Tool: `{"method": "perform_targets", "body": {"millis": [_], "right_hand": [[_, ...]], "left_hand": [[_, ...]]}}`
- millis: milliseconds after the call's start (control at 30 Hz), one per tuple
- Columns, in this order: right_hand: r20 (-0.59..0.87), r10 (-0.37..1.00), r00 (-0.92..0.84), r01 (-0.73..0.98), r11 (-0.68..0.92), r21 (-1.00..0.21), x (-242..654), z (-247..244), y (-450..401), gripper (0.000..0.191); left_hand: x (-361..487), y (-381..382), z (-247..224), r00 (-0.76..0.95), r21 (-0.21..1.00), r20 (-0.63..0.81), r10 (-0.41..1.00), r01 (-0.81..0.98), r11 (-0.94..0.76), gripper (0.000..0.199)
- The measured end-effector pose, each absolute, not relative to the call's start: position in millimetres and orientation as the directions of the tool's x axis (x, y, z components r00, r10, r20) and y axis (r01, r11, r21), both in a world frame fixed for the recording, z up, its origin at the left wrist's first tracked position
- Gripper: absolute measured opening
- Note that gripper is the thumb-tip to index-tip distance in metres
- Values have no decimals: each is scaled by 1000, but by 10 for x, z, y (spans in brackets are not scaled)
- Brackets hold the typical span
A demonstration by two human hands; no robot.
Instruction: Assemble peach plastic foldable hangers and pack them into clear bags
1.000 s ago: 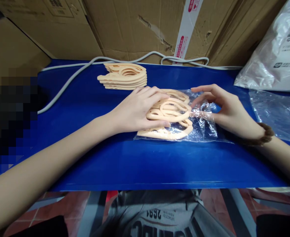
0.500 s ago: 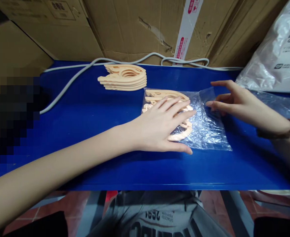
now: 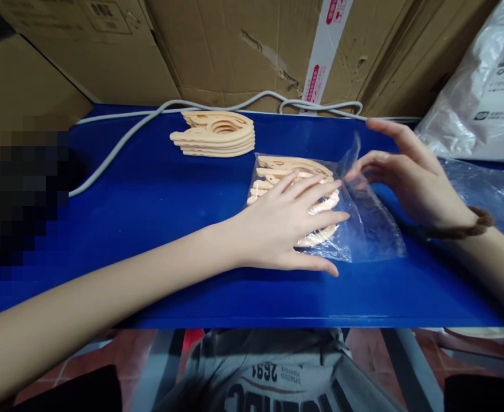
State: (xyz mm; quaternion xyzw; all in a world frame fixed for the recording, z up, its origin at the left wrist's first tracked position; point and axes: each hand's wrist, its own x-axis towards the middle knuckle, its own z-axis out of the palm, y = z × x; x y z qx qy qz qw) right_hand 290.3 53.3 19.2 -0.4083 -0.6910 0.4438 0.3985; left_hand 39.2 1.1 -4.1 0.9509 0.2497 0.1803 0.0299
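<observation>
A clear plastic bag [image 3: 342, 246] lies on the blue table, with several beige plastic pieces [image 3: 295, 163] inside its left part. My left hand [image 3: 286, 223] rests flat on the bag over those pieces, fingers spread. At the bag's right side, its loose open-looking flap is raised and partly folded over. My right hand [image 3: 406, 177] is at this flap, thumb or fingertips against the film, index finger stretched out apart; whether the fingers pinch the film is hard to tell. A stack of matching beige pieces [image 3: 217, 137] sits on the table behind and left of the bag.
Cardboard boxes [image 3: 235, 51] stand along the back of the blue table [image 3: 183, 286]. A white cable [image 3: 118, 146] runs before them. At right are a white plastic package [image 3: 484, 103] and more clear film [image 3: 492, 189].
My right hand has moved left and lifted the bag's right flap, bending it up and leftward. My left hand and the bag have shifted slightly right.
</observation>
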Motion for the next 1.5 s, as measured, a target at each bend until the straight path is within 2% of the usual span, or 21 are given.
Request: {"method": "perform_targets", "body": {"millis": [133,233,400,500,600,700,900,1067,1200,1500], "right_hand": [[219,898,-383,198,311,-930,2904,156,554,50],[272,842,-466,204,402,-893,2899,134,562,56],[271,798,-538,181,424,-887,2842,86,516,55],[324,801,-503,206,475,-855,2820,70,488,42],[414,763,-496,381,620,-686,2818,79,479,31],[432,697,-573,494,714,-497,2807,102,474,31],[318,579,-750,468,806,-363,2765,115,440,47],[238,538,-809,486,839,-244,2770,93,410,63],[202,549,-811,497,829,-258,2777,74,413,67],[160,599,-785,502,766,-402,2786,63,454,71]], "left_hand": [[384,4,-18,810,133,411,418,400,-907,68],[397,-16,4,797,57,518,312,331,-942,47],[407,-38,-24,809,-174,577,113,257,-951,39],[384,-23,-46,738,-199,671,68,267,-943,31],[362,-5,-49,693,-189,718,65,284,-940,28],[361,0,-48,682,-194,730,46,272,-943,28],[363,7,-47,694,-207,720,18,239,-949,33],[346,-3,-30,699,-265,713,-51,202,-943,26],[338,-16,-11,750,-311,659,-48,214,-926,22],[281,-25,26,805,-373,593,-3,271,-887,26]]}}
